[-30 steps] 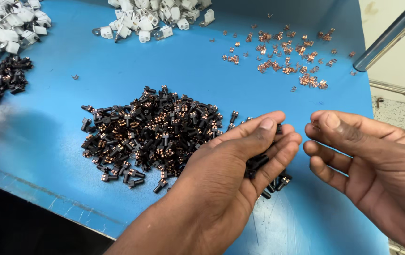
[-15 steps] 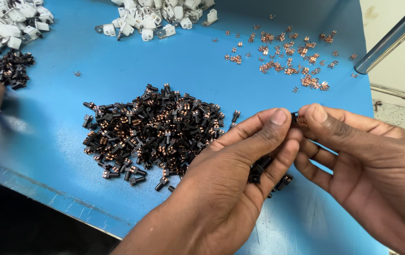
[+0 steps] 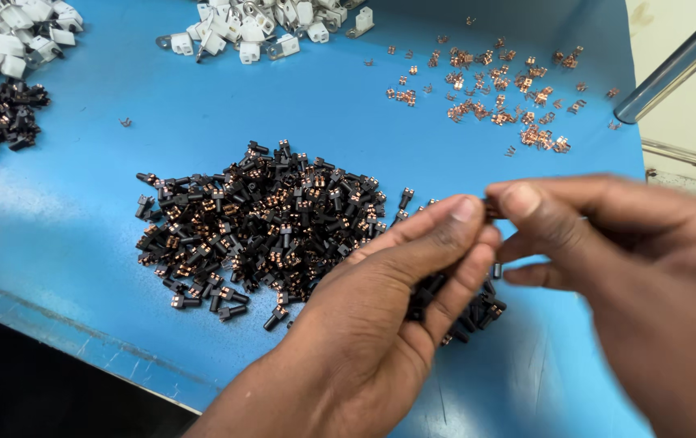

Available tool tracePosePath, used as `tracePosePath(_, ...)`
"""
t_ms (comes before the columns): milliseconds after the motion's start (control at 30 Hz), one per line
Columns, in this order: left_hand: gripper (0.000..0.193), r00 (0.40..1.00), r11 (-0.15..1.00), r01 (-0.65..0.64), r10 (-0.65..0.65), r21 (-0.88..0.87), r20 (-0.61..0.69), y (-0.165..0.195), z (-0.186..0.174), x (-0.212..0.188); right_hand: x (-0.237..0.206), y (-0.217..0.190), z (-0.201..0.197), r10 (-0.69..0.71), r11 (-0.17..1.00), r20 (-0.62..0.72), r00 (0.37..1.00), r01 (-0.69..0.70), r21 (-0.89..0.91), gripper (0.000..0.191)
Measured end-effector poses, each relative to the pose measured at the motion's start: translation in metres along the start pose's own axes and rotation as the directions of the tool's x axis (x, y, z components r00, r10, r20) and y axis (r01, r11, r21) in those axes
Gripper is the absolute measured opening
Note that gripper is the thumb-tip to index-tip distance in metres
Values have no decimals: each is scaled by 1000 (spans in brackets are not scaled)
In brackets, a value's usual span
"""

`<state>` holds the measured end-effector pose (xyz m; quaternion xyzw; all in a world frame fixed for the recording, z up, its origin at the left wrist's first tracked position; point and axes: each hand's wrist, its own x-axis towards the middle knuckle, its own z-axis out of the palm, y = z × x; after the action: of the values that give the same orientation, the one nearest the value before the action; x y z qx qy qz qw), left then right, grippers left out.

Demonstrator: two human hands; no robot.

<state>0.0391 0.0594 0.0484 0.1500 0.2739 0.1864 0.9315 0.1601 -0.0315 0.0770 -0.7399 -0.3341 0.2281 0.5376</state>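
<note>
- Pinching a small dark part (image 3: 491,209) between thumb and forefinger of my left hand (image 3: 380,324), I meet it with the fingertips of my right hand (image 3: 607,259) — both are closed on that one piece, just above the near edge of the big pile.
- My left palm also cups a clutch of black parts with copper contacts (image 3: 453,304); I judge it best to keep those curled fingers snug so none drop.
- The part sits mostly hidden between my fingertips, so I cannot tell its orientation — worth turning it to see before pressing.
- The main heap of black-and-copper pieces (image 3: 258,223) lies just left of my hands on the blue table (image 3: 202,105).
- Loose copper clips (image 3: 494,89) lie farther back, white housings (image 3: 258,24) beyond.
</note>
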Motion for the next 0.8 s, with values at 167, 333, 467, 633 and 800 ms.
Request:
tracePosePath(167, 26, 994, 988, 11, 6, 156, -105, -4, -7, 0, 14, 0, 0, 382, 905, -55, 923, -385, -181, 22)
tracePosePath(333, 27, 993, 980, 33, -10, 194, -116, -7, -14, 8, 47, 25, -16, 475, 874, 18, 880, -470, -122, 25)
tracePosePath(467, 32, 1000, 996, -3, 1, 93, 22, -6, -24, 8, 62, 50, -19, 232, 891, -40, 972, -229, -392, 25)
tracePosePath(633, 32, 999, 998, -27, 29, 62, -32, -3, -25, 2, 98, 54, -32, 274, 876, -35, 961, -264, -402, 25)
tracePosePath(800, 40, 999, 999, -46, 46, 21, -13, 2, -14, 0, 123, 50, -15, 48, 629, -134, 990, -135, -765, 25)
